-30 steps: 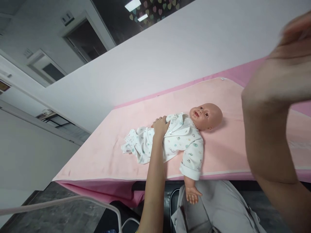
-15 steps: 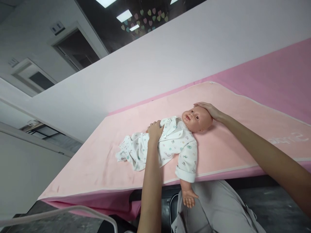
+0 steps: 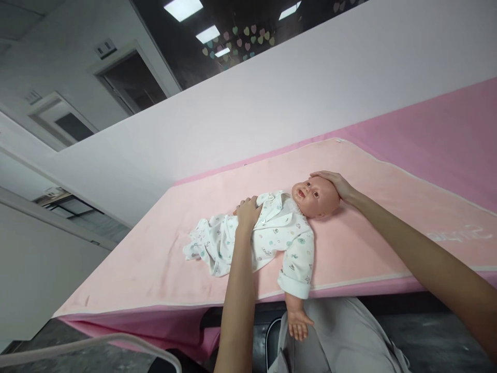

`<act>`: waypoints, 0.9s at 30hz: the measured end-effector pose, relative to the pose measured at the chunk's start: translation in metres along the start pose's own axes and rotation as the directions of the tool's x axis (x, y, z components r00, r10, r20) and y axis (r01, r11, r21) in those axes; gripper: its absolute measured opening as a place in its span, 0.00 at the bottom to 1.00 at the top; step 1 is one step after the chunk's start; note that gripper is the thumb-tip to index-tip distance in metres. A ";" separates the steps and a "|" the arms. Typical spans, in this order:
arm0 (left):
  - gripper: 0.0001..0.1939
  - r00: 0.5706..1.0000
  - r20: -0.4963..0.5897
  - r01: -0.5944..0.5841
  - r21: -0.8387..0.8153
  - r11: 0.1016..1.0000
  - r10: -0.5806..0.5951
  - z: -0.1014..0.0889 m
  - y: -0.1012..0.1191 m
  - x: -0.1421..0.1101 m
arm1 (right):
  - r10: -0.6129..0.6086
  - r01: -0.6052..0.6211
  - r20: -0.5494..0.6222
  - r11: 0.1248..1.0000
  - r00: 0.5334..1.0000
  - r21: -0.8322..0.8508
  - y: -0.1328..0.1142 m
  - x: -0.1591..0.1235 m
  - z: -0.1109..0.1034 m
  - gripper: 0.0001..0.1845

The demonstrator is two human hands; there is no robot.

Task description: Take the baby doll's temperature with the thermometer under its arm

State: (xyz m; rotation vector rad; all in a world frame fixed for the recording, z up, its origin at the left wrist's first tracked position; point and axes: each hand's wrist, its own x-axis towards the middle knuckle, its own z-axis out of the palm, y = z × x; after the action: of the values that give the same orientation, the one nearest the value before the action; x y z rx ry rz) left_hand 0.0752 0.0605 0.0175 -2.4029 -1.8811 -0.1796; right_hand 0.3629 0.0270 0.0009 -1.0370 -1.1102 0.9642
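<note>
A baby doll (image 3: 277, 246) lies on its back on a peach-coloured cloth (image 3: 151, 248), dressed in a white printed outfit with buttons. Its head (image 3: 316, 197) points right, and the near arm hangs past the table's front edge with its bare hand (image 3: 298, 322) showing. My left hand (image 3: 248, 211) rests on the doll's belly, fingers laid across it. Just beyond those fingers shows a sliver of skin-coloured plastic, mostly covered. Cupped along the top of the doll's head is my right hand (image 3: 334, 182), its fingers stretched out. The doll's legs are hidden inside the outfit.
Under the peach cloth is a pink cover (image 3: 435, 132) that hangs down in front. A white wall panel (image 3: 248, 109) rises behind the table. A pale curved bar (image 3: 97, 339) crosses the lower left. My grey-clad lap (image 3: 341, 336) is close to the front edge.
The view has shifted slightly, so the scene sits a little differently in the picture. Both hands stay where they were on the doll, and the doll lies the same way.
</note>
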 end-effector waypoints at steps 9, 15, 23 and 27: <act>0.21 1.000 -0.015 -0.017 -0.026 1.000 0.017 0.001 0.000 0.001 | 0.159 -0.161 0.039 0.986 0.986 0.048 -0.006 -0.006 0.006 0.20; 0.20 1.000 -0.018 -0.016 -0.039 0.999 0.015 0.002 0.000 0.000 | 0.039 -0.039 -0.010 0.998 0.999 -0.039 -0.005 -0.001 0.001 0.14; 0.20 0.999 -0.044 -0.019 -0.037 0.999 0.017 0.003 0.001 0.000 | 0.018 -0.021 -0.049 0.997 0.999 -0.074 0.003 0.003 -0.006 0.17; 0.20 0.998 -0.054 -0.021 -0.040 0.999 0.019 0.002 0.002 -0.001 | 0.017 -0.021 -0.035 0.995 0.999 -0.099 0.002 0.002 -0.005 0.16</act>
State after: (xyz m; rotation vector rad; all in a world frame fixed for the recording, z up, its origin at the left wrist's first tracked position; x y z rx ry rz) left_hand 0.0766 0.0597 0.0154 -2.4170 -1.8476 -0.2804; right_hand 0.3684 0.0289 -0.0008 -1.1424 -1.1313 0.9105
